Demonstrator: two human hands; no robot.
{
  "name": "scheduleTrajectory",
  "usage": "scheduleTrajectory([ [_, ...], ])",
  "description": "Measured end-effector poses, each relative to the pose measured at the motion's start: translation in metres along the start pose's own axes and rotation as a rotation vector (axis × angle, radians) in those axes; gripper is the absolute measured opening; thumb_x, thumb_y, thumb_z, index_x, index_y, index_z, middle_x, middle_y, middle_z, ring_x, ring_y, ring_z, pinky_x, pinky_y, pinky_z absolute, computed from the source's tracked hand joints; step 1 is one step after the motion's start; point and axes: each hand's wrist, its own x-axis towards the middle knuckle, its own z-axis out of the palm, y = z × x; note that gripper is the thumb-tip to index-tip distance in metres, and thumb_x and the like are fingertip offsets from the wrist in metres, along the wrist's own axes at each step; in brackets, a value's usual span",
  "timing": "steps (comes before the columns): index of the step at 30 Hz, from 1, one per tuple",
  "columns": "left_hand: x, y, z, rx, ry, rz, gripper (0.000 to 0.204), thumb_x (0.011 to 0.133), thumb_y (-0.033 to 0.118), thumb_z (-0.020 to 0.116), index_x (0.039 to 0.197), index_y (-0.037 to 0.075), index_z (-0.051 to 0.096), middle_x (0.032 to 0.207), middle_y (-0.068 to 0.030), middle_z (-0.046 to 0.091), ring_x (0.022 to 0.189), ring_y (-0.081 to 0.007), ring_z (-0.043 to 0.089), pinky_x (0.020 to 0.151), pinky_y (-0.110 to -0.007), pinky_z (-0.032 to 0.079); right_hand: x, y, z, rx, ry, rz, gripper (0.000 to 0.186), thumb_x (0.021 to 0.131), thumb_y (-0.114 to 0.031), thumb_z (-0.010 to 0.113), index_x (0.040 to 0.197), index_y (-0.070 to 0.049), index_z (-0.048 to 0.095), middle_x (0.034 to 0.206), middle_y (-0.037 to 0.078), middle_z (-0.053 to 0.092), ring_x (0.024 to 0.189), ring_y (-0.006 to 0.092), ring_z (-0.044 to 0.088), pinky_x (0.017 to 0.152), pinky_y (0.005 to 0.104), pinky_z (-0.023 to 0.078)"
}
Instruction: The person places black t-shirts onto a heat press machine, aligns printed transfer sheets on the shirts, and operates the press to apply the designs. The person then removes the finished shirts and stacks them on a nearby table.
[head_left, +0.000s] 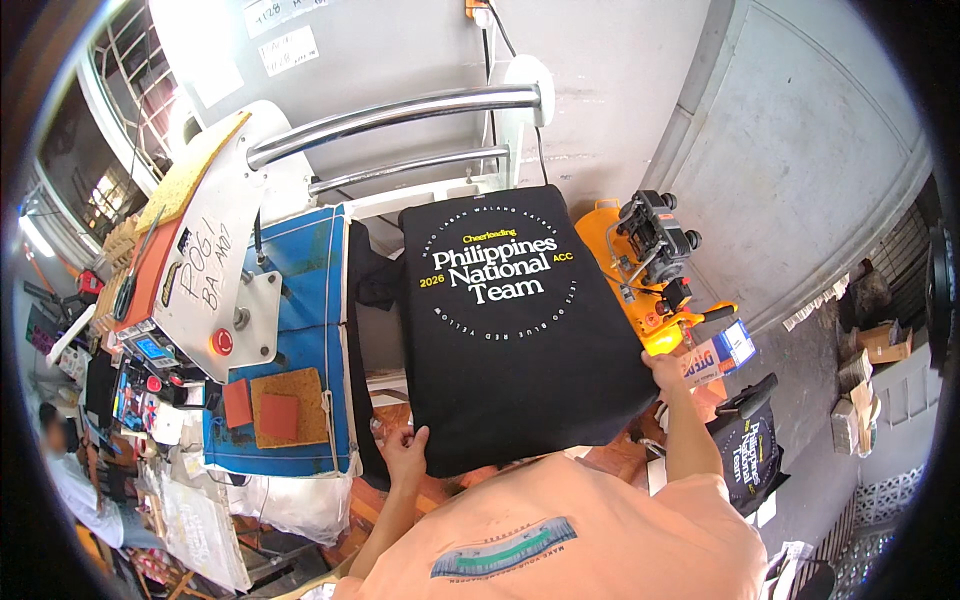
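Note:
A black shirt (515,380) with a white and yellow circular print lies spread over a heat press platen, its loose dark fabric (368,270) bunched along the left side. My left hand (405,450) grips the shirt's lower left edge between bent fingers. My right hand (670,372) holds the right edge, a little higher up. Left of the shirt stands the white press head with a red button (222,341) and a small control screen (152,350), over a blue pad (280,440) that carries orange and tan squares.
Beyond my right hand are an orange machine (605,240) and a boxed card (725,350). Another printed black shirt (740,440) hangs at the lower right. A person (90,490) is at the far left. Chrome bars (400,110) span the back, before a grey wall.

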Motion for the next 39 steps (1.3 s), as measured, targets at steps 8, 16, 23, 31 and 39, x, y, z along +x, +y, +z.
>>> scheduleTrajectory([
  [8, 0.016, -0.047, 0.003, -0.48, -0.404, -0.471, 0.046, 0.101, 0.043, 0.045, 0.122, 0.004, 0.058, 0.098, -0.0034, 0.065, 0.083, -0.014, 0.061, 0.072, -0.028, 0.047, 0.011, -0.074, 0.058, 0.11, -0.183, 0.084, 0.035, 0.096, -0.035, 0.056, 0.078, -0.006, 0.062, 0.064, 0.003, 0.055, 0.052, 0.0146, 0.053, 0.046, 0.0294, 0.041],
  [16, 0.028, -0.011, 0.03, -0.557, -0.271, -0.487, 0.047, 0.103, 0.041, 0.039, 0.128, 0.004, 0.054, 0.111, -0.0074, 0.065, 0.097, -0.0182, 0.062, 0.085, -0.032, 0.049, 0.177, -0.218, 0.16, -0.294, 0.126, -0.426, 0.049, 0.092, -0.047, 0.054, 0.086, -0.002, 0.07, 0.084, 0.012, 0.068, 0.081, 0.0232, 0.066, 0.067, 0.0371, 0.05],
  [23, 0.022, 0.028, 0.024, -0.382, 0.031, -0.477, 0.018, 0.099, 0.018, 0.055, 0.103, 0.001, 0.061, 0.091, -0.0041, 0.065, 0.079, -0.0123, 0.061, 0.074, -0.024, 0.049, 0.22, -0.34, 0.237, -0.517, 0.13, -0.415, 0.043, 0.086, -0.045, 0.057, 0.104, -0.01, 0.072, 0.114, 0.016, 0.067, 0.109, 0.036, 0.062, 0.096, 0.0437, 0.047],
  [31, 0.035, 0.027, 0.034, -0.356, 0.192, -0.393, 0.018, 0.097, 0.014, 0.058, 0.108, 0.0, 0.063, 0.091, -0.004, 0.064, 0.08, -0.0094, 0.058, 0.076, -0.022, 0.047, 0.196, -0.368, 0.237, -0.457, 0.237, -0.398, 0.041, 0.089, -0.04, 0.057, 0.11, -0.007, 0.068, 0.116, 0.018, 0.065, 0.113, 0.0332, 0.06, 0.096, 0.0449, 0.046],
  [39, 0.029, 0.052, 0.046, -0.211, 0.036, -0.448, 0.039, 0.103, 0.028, 0.043, 0.124, -0.001, 0.057, 0.114, -0.0088, 0.063, 0.101, -0.0183, 0.059, 0.091, -0.031, 0.047, 0.076, -0.34, 0.311, -0.967, -0.117, -1.069, 0.067, 0.092, -0.056, 0.046, 0.142, -0.013, 0.043, 0.145, 0.012, 0.039, 0.138, 0.0318, 0.03, 0.116, 0.0555, 0.015],
])
